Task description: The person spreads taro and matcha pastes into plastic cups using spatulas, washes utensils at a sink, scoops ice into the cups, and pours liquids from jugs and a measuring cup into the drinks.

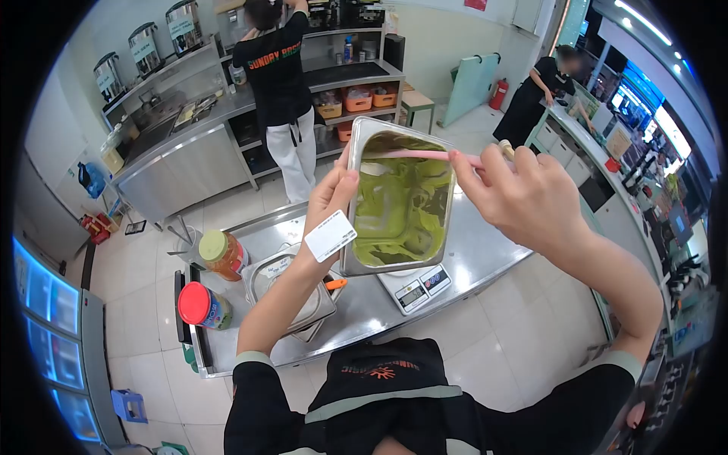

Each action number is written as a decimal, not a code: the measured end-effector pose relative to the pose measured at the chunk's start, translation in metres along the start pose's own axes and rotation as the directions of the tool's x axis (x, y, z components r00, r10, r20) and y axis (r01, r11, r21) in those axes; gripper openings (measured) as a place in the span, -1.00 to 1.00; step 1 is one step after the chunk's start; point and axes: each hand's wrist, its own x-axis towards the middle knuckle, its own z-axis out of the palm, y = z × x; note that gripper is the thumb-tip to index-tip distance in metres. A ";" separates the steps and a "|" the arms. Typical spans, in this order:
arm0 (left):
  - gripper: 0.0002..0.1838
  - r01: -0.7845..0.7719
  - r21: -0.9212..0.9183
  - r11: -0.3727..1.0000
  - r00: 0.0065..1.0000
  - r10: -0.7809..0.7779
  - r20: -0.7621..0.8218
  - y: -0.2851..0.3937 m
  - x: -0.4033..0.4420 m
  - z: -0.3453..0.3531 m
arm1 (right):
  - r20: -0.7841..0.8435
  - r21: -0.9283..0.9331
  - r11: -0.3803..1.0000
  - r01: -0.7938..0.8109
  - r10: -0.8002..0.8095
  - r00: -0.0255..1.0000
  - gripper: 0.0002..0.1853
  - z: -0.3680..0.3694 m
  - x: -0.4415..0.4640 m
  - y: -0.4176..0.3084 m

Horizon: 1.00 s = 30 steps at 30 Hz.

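My left hand (331, 193) is closed around the left side of a deep metal container (394, 267), tilted so that its inside faces me. Green paste (387, 205) coats its bottom and walls in smears. In my right hand (523, 189) is a slim pink spatula (425, 154), which reaches across the upper part of the container; its far end is hard to make out against the paste. A white card with a barcode (331, 236) lies over my left wrist.
Below is a metal table (485, 262) with a digital scale (415, 292), lidded metal container (280, 273), red-lidded jar (199, 305) and green-lidded jar (220, 254). One person (277, 91) stands at the back counter, another (542, 95) at the right counter.
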 end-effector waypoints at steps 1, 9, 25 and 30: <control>-0.77 -0.039 0.055 0.998 0.999 0.039 0.016 0.000 0.002 -0.008 | 0.018 0.001 1.000 0.022 -0.022 1.000 -0.70 0.004 0.002 -0.001; -0.76 -0.272 0.174 0.946 0.955 0.287 -0.070 0.008 0.010 -0.016 | -0.094 0.024 0.999 0.038 -0.035 0.995 -0.70 0.011 0.011 0.013; -0.71 -0.745 0.413 0.523 0.634 0.748 0.197 -0.016 0.045 -0.015 | 0.125 0.267 0.946 -0.181 0.153 0.980 -0.74 0.043 -0.006 0.022; -0.73 -0.635 0.369 0.679 0.714 0.698 -0.056 -0.019 0.049 -0.011 | 0.095 0.330 0.922 -0.201 0.180 0.979 -0.73 0.044 -0.014 0.025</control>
